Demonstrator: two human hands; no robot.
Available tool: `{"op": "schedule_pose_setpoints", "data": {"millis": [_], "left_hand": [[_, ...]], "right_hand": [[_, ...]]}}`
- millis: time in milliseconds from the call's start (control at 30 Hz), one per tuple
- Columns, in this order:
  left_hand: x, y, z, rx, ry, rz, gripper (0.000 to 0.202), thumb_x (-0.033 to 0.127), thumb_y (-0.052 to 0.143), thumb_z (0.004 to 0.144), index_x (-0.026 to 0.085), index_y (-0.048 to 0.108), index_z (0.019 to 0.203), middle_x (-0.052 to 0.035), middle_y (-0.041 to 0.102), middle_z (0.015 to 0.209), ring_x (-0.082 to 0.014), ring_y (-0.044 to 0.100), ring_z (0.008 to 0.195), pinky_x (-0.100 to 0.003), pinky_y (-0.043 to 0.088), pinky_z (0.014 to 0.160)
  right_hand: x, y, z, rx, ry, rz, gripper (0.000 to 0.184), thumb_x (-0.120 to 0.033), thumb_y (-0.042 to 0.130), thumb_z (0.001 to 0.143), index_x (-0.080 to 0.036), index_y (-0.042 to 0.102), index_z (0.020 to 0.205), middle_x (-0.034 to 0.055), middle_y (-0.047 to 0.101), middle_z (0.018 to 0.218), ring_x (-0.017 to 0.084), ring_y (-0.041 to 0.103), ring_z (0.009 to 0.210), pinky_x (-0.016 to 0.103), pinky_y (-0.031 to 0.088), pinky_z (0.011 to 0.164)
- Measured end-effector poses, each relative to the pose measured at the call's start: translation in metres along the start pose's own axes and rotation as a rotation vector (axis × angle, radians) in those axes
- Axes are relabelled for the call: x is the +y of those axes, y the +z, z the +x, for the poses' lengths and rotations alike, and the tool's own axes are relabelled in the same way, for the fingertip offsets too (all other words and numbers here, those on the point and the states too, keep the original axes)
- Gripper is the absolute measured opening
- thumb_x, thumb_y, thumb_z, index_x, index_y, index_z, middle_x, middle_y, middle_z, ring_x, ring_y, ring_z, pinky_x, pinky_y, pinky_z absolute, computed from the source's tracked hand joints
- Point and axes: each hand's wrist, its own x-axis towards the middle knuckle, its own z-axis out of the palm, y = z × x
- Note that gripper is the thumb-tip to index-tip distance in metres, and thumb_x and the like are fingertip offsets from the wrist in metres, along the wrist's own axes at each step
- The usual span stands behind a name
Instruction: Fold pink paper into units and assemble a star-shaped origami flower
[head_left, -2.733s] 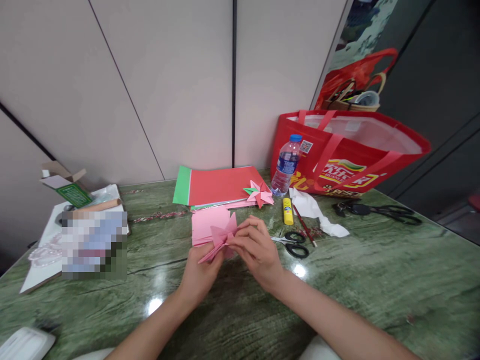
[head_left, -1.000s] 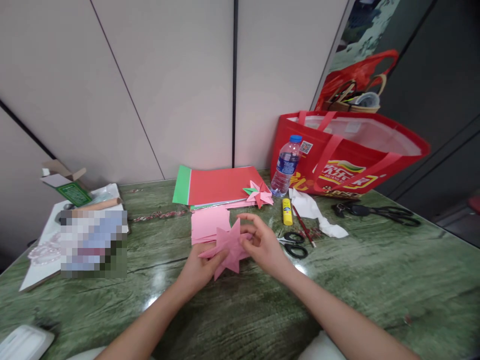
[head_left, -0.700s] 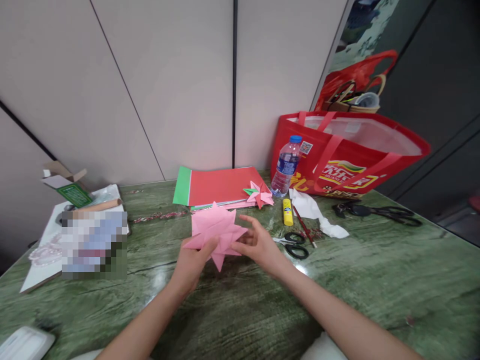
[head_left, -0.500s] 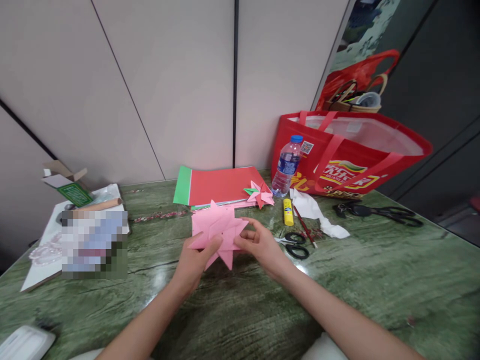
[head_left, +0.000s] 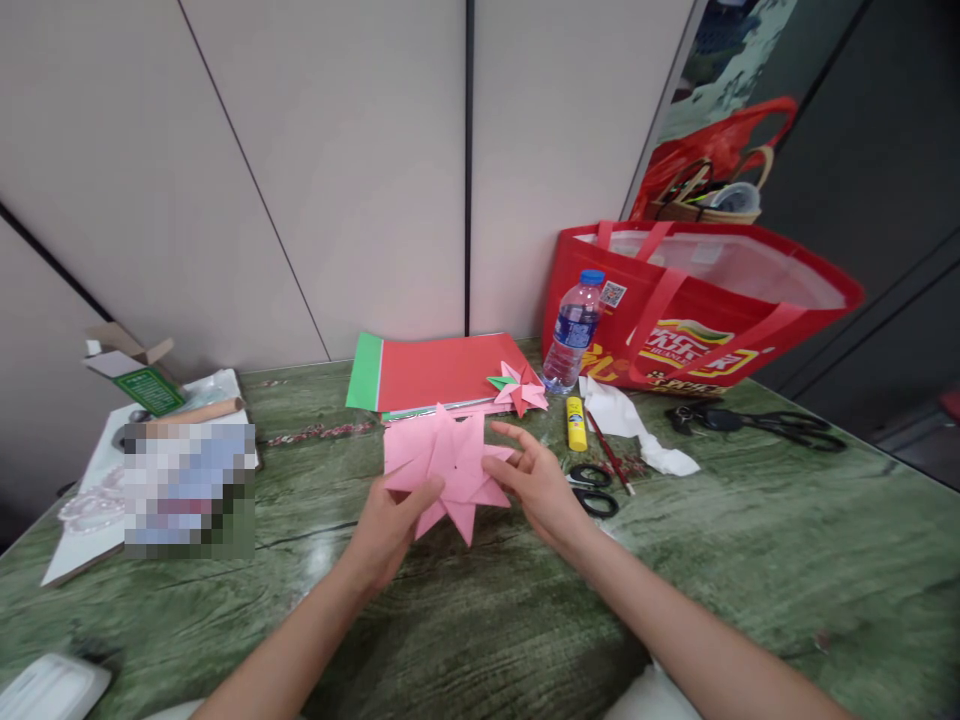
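A pink folded paper star (head_left: 459, 470) is held up just above the green marble table (head_left: 750, 560). My left hand (head_left: 390, 525) pinches its lower left edge, thumb on top. My right hand (head_left: 536, 485) supports the star's right side with its fingers spread under and beside the points. Behind the star lies a stack of pink paper squares (head_left: 405, 445).
Red and green paper sheets (head_left: 431, 372) and a small folded pink and red star (head_left: 520, 388) lie further back. To the right are a water bottle (head_left: 574, 333), a yellow glue stick (head_left: 575, 423), black scissors (head_left: 592, 490), white paper (head_left: 637, 425) and a red bag (head_left: 705, 310). A white tray (head_left: 97, 470) sits at left.
The folded pink piece has been turned and spread into a flat star facing me. My right hand's fingers have loosened from a pinch to a spread hold at its right side.
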Motion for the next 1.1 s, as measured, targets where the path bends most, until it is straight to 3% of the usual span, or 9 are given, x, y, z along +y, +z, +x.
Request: {"op": "schedule_pose_setpoints", "data": {"millis": [167, 267, 367, 433, 533, 600, 700, 833, 1100], "left_hand": [[-0.004, -0.002, 0.0, 0.032, -0.031, 0.057, 0.03, 0.024, 0.069, 0.065, 0.011, 0.066, 0.092, -0.0094, 0.07, 0.088, -0.0206, 0.061, 0.084, -0.035, 0.044, 0.084], [-0.007, -0.006, 0.001, 0.054, 0.022, 0.171, 0.026, 0.027, 0.067, 0.066, 0.01, 0.067, 0.085, -0.008, 0.069, 0.08, -0.0191, 0.06, 0.076, -0.032, 0.045, 0.077], [-0.008, -0.007, 0.001, 0.127, 0.089, 0.416, 0.018, 0.029, 0.064, 0.067, 0.011, 0.066, 0.066, -0.0021, 0.063, 0.06, -0.0148, 0.053, 0.059, -0.025, 0.042, 0.06], [-0.007, -0.006, 0.0, 0.162, 0.142, 0.598, 0.024, 0.029, 0.062, 0.067, 0.013, 0.058, 0.05, 0.0019, 0.053, 0.046, -0.0116, 0.045, 0.048, -0.022, 0.036, 0.049], [-0.004, -0.002, -0.003, 0.112, 0.231, 0.717, 0.032, 0.027, 0.057, 0.069, 0.015, 0.05, 0.04, 0.004, 0.044, 0.04, -0.0093, 0.037, 0.044, -0.021, 0.031, 0.046], [-0.003, -0.001, -0.003, 0.065, 0.28, 0.716, 0.03, 0.024, 0.055, 0.069, 0.015, 0.05, 0.04, 0.0043, 0.042, 0.041, -0.0088, 0.034, 0.044, -0.021, 0.031, 0.047], [-0.004, -0.001, -0.003, 0.048, 0.32, 0.716, 0.026, 0.022, 0.053, 0.068, 0.016, 0.051, 0.043, 0.0039, 0.042, 0.043, -0.0088, 0.03, 0.045, -0.02, 0.03, 0.045], [-0.006, -0.004, -0.002, 0.044, 0.331, 0.731, 0.024, 0.021, 0.051, 0.069, 0.015, 0.054, 0.045, 0.0034, 0.043, 0.045, -0.0088, 0.031, 0.046, -0.019, 0.031, 0.045], [-0.006, -0.005, -0.002, -0.001, 0.333, 0.751, 0.02, 0.022, 0.051, 0.071, 0.016, 0.067, 0.063, 0.0006, 0.058, 0.054, -0.0134, 0.047, 0.052, -0.022, 0.039, 0.054]], "right_hand": [[0.002, 0.001, -0.002, -0.111, -0.006, -0.062, 0.049, -0.025, 0.069, 0.063, -0.02, 0.045, 0.105, -0.0001, 0.062, 0.078, 0.011, 0.058, 0.064, 0.025, 0.046, 0.061], [0.005, 0.0, -0.001, -0.068, -0.086, -0.217, 0.048, -0.026, 0.069, 0.063, -0.019, 0.045, 0.104, 0.0027, 0.06, 0.085, 0.014, 0.059, 0.072, 0.028, 0.048, 0.064], [0.005, -0.001, -0.002, 0.078, -0.334, -0.423, 0.047, -0.023, 0.069, 0.063, -0.019, 0.046, 0.104, 0.0062, 0.056, 0.096, 0.019, 0.055, 0.09, 0.033, 0.048, 0.075], [0.002, -0.001, -0.005, 0.149, -0.532, -0.571, 0.039, -0.02, 0.065, 0.067, -0.02, 0.049, 0.102, 0.0067, 0.055, 0.1, 0.019, 0.053, 0.094, 0.036, 0.045, 0.082], [-0.005, 0.001, -0.012, 0.126, -0.751, -0.753, 0.023, -0.015, 0.06, 0.072, -0.021, 0.054, 0.093, 0.0049, 0.056, 0.093, 0.019, 0.052, 0.092, 0.037, 0.042, 0.084], [-0.008, 0.004, -0.016, 0.049, -0.833, -0.821, 0.022, -0.013, 0.058, 0.073, -0.022, 0.054, 0.093, 0.0045, 0.058, 0.09, 0.02, 0.052, 0.091, 0.037, 0.042, 0.082], [-0.01, 0.006, -0.019, -0.05, -0.873, -0.888, 0.024, -0.012, 0.056, 0.074, -0.022, 0.054, 0.096, 0.0049, 0.059, 0.089, 0.02, 0.052, 0.091, 0.038, 0.042, 0.08], [-0.009, 0.005, -0.02, -0.079, -0.881, -0.94, 0.023, -0.011, 0.056, 0.075, -0.022, 0.054, 0.095, 0.0047, 0.06, 0.087, 0.021, 0.051, 0.089, 0.037, 0.042, 0.079], [-0.006, 0.005, -0.02, -0.119, -0.824, -1.042, 0.019, -0.014, 0.058, 0.075, -0.02, 0.055, 0.092, 0.0041, 0.06, 0.084, 0.019, 0.053, 0.081, 0.032, 0.039, 0.071]]}}
